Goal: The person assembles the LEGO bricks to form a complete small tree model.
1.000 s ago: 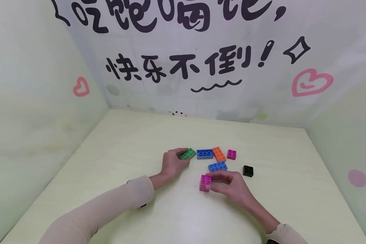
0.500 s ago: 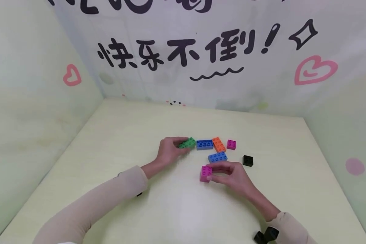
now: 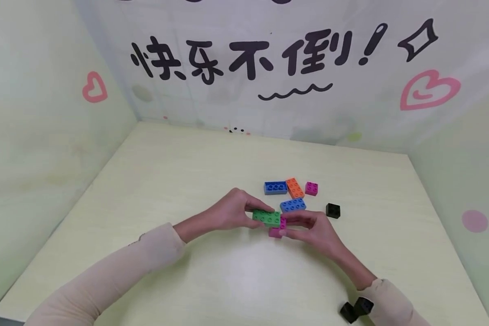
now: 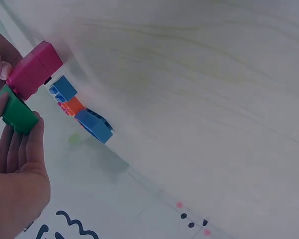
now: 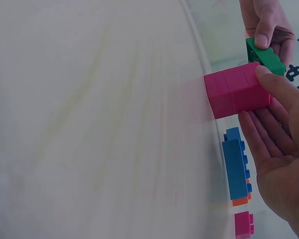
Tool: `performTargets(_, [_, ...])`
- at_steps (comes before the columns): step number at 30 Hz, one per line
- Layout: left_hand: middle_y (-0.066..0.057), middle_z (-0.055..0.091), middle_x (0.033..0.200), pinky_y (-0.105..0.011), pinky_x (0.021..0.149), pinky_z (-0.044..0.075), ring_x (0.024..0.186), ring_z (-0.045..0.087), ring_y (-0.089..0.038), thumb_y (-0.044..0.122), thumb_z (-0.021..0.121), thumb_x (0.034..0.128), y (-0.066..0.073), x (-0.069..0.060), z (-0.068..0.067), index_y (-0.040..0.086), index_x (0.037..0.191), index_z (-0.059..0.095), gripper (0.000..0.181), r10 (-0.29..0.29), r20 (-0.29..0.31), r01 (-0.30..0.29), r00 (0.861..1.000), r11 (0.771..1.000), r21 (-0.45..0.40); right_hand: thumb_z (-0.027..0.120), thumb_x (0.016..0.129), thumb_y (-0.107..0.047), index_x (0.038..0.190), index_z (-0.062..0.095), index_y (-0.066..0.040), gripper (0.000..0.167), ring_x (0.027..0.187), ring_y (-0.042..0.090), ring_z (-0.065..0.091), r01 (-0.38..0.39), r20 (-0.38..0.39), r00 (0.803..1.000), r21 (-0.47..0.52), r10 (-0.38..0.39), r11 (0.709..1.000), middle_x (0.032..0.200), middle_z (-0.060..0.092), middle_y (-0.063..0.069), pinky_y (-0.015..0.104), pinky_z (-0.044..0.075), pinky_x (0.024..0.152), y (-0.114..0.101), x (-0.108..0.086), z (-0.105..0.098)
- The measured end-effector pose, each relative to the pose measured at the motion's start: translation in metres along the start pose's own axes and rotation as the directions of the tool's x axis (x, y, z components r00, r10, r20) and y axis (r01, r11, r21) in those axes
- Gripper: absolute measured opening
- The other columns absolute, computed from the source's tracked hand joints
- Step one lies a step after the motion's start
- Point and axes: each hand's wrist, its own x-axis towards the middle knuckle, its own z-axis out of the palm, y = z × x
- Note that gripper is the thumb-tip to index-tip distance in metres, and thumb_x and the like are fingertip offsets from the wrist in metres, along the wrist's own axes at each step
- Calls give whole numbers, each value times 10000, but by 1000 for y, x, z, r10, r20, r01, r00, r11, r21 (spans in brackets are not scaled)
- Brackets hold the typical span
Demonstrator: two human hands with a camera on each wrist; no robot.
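My left hand (image 3: 230, 210) pinches a green toy building brick (image 3: 266, 218) between thumb and fingers, studs up in the head view. Its right end overlaps a stack of pink bricks (image 3: 275, 232), which my right hand (image 3: 319, 233) grips from the right side. Seen from the right wrist, the pink stack (image 5: 236, 89) shows seams between joined bricks, and the green brick (image 5: 265, 57) is at its upper end. The left wrist view has the green brick (image 4: 19, 113) close against the pink stack (image 4: 36, 69); whether they are joined I cannot tell.
Behind the hands lie an upside-down blue brick (image 3: 275, 188), an orange brick (image 3: 295, 188), a studs-up blue brick (image 3: 293, 205) and a small magenta brick (image 3: 311, 188). A black brick (image 3: 333, 210) sits farther right. Walls (image 3: 244, 104) enclose the table (image 3: 187, 163).
My left hand has carried the green brick from beside the upside-down blue brick rightward and nearer, up to the pink stack. My right hand keeps its grip on the stack. The head view has tilted down.
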Motion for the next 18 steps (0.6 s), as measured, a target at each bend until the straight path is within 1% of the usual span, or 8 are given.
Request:
performTargets(4, [104, 713, 1065, -242, 825, 534, 929, 638, 27, 83, 834, 784, 7, 0, 1, 172, 1154, 747, 390, 8, 14, -9, 1000, 998, 63, 832, 800, -222, 1156, 716, -149, 382, 1014, 196, 679, 32, -3, 999, -33, -32, 999, 1148, 688, 23, 327, 542, 851, 0, -1, 2])
performTargets(7, [103, 712, 1068, -277, 811, 546, 915, 630, 31, 91, 836, 785, 13, 0, 2, 176, 1160, 746, 395, 2, 31, -5, 1000, 994, 106, 831, 801, -213, 1179, 702, -165, 402, 1026, 187, 672, 87, -5, 996, -61, -87, 994, 1160, 684, 1, 370, 515, 909, 0, -3, 3])
performTargets(10, [103, 713, 1066, -265, 791, 547, 904, 624, 28, 96, 838, 784, 17, -1, 3, 175, 1158, 747, 393, -3, 29, -1, 1000, 991, 133, 831, 801, -210, 1187, 697, -190, 409, 1034, 172, 665, 141, -22, 989, -85, -143, 986, 1157, 686, -30, 425, 484, 956, -2, -4, 5])
performTargets(14, [113, 711, 1066, -254, 776, 545, 910, 621, 24, 109, 842, 782, 17, -1, 4, 178, 1145, 753, 380, 12, 0, -12, 1000, 988, 153, 829, 802, -216, 1155, 712, -212, 373, 1010, 150, 667, 174, -61, 981, -117, -182, 978, 1135, 692, -66, 446, 473, 972, -7, -3, 7])
performTargets(16, [118, 706, 1075, -260, 800, 544, 933, 621, 20, 117, 841, 784, 15, -2, 6, 184, 1142, 753, 375, 13, -32, -8, 999, 991, 132, 832, 798, -192, 1145, 717, -200, 366, 994, 153, 672, 186, -70, 978, -121, -195, 975, 1132, 694, -63, 453, 477, 965, -8, -2, 7])
performTargets(18, [129, 701, 1079, -236, 807, 536, 940, 623, 15, 152, 852, 778, 11, -2, 9, 197, 1132, 754, 370, 2, -77, 5, 997, 996, 92, 834, 795, -186, 1137, 719, -194, 361, 982, 152, 676, 196, -69, 976, -127, -206, 972, 1116, 698, -64, 461, 481, 958, -9, 0, 7])
